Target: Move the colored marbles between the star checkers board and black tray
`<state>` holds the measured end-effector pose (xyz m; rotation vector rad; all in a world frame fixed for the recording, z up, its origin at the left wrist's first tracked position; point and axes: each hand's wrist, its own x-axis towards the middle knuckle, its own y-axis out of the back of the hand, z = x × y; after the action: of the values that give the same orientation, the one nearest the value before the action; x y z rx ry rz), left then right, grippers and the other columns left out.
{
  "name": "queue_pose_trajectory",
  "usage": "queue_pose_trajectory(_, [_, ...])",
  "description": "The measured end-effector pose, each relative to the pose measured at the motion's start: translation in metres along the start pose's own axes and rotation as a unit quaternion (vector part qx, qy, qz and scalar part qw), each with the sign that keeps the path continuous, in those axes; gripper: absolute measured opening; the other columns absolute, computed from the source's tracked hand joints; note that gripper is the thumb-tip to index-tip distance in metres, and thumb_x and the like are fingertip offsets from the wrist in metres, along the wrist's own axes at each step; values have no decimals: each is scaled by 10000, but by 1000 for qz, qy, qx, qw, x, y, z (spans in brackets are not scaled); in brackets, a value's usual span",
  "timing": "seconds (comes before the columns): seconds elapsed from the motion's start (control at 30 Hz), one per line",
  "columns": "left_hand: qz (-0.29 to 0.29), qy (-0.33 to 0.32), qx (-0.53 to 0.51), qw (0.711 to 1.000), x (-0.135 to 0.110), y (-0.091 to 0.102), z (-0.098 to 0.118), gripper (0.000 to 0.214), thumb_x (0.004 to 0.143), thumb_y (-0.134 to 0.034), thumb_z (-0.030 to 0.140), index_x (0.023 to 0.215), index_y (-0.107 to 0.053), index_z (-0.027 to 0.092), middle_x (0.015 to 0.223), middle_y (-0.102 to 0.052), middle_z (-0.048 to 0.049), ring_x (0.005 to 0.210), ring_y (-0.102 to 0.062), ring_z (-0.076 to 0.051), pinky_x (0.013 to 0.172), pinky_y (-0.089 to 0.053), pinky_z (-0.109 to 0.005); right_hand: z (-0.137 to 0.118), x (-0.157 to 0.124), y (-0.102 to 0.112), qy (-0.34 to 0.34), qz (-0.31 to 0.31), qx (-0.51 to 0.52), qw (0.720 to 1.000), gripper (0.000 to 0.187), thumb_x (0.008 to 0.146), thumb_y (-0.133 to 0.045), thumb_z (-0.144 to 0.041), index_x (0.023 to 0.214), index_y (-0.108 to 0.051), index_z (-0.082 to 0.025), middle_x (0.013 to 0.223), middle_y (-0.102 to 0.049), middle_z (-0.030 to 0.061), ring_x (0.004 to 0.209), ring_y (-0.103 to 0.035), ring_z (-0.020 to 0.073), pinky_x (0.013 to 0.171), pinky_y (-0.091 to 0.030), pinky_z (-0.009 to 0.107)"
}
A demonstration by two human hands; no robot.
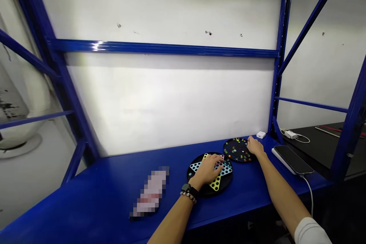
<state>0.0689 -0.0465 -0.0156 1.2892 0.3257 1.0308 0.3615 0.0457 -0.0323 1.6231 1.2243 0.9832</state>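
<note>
A round black board [226, 180], its holed star yellow, pale blue and pink, lies near the front edge of the blue tabletop [108, 190], with room leftward; its yellow points run far to near. The left hand [208, 169] bends over it, the right hand [254, 146] at the marble tray [240, 161]; I cannot tell whether either grips anything.

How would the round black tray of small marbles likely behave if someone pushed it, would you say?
The tray looks broad and low, so it probably wouldn't tip easily. The marbles seem round and lie scattered, so some would likely roll.
</note>
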Motion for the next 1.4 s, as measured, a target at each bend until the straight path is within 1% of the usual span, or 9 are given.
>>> queue_pose_trajectory(0.27, [-5,3,1,1000,0,2,2,283,903,-529,324,1127,-688,256,1263,-671,-38,1151,-595,-246,1050,-430,-407,10,-2,1,13,-29,7,999,235,975,-396,-265,1104,-585,-218,1121,-684,114,1041,-644,270,843,-441,359])
queue_pose_trajectory(0.4, [-4,5,3,1000,0,2,2,278,903,-528,316,1124,-689,264,1280,-662,-29,1157,-593,-244,1051,-431,-400,-4,-11,7,42,12,14,999,296,1009,-325,-301,1150,-575,-229,1121,-683,117,1037,-644,259,835,-430,340])
queue_pose_trajectory(0.5, [-5,5,3,1000,0,2,2,286,902,-528,313,1133,-688,257,1272,-665,-36,1156,-593,-244,1049,-430,-398,-23,-20,7,103,25,7,994,321,1021,-311,-344,1162,-576,-230,1103,-696,111,1051,-644,257,840,-424,328])
queue_pose_trajectory(0.77, [-5,-1,3,1000,1,2,1,274,898,-542,299,1126,-687,255,1275,-662,-33,1157,-592,-239,1054,-421,-388,-62,-33,-7,167,-50,-98,980,400,1024,-346,-397,1272,-535,-145,1209,-670,195,1121,-643,294,905,-433,367])
queue_pose_trajectory(1.03, [-3,-4,5,1000,1,-1,-1,278,902,-536,308,1130,-684,252,1271,-664,-36,1151,-593,-242,1061,-417,-394,-62,-29,-10,177,-77,-89,977,392,994,-419,-348,1303,-516,-128,1224,-660,211,1152,-627,308,924,-426,379])
queue_pose_trajectory(1.2, [-4,-1,7,1000,1,-1,1,276,904,-541,314,1128,-689,251,1262,-666,-37,1139,-598,-244,1048,-427,-401,-55,-24,-14,183,-73,-46,979,340,959,-460,-304,1241,-532,-127,1200,-658,220,1120,-626,317,895,-417,378])
queue_pose_trajectory(1.3, [-4,-1,6,1000,1,0,1,270,903,-543,310,1123,-690,252,1272,-665,-36,1143,-596,-243,1051,-423,-398,-49,-19,-18,183,-60,-13,981,250,954,-440,-297,1131,-545,-155,1107,-677,168,1016,-640,274,833,-423,349])
queue_pose_trajectory(1.37, [-2,-3,5,1000,1,0,1,272,904,-541,310,1125,-688,252,1274,-664,-39,1139,-598,-241,1044,-429,-391,-44,-15,-17,170,-41,119,977,182,951,-419,-316,1001,-534,-185,947,-669,88,852,-624,207,730,-427,299])
queue_pose_trajectory(1.4, [-1,-5,5,1000,1,0,0,275,905,-538,309,1129,-686,251,1274,-665,-40,1137,-599,-240,1038,-433,-388,-41,-13,-16,157,-37,234,959,172,943,-419,-343,941,-514,-200,842,-636,43,738,-587,174,658,-415,273])
